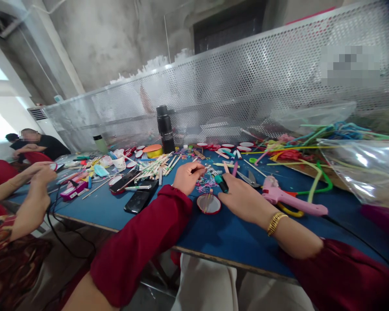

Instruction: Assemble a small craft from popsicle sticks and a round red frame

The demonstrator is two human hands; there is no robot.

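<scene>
Near the desk's (116, 211) front edge, a thin stick (203, 167) is pinched in the left hand (188, 176), fingers closed on it. A teal marker (221, 182) is held between the right hand's (244, 199) fingers. A round red-rimmed disc (208, 204) lies between both hands; a pink glue gun (287, 198) is seen just right.

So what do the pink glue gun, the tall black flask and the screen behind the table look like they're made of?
The pink glue gun looks like moulded plastic: smooth, evenly coloured, a soft sheen. The tall black flask seems to be metal or hard plastic with a dark coating; which one is unclear. The screen looks like sheet metal, silvery grey and punched with regular small holes.
</scene>
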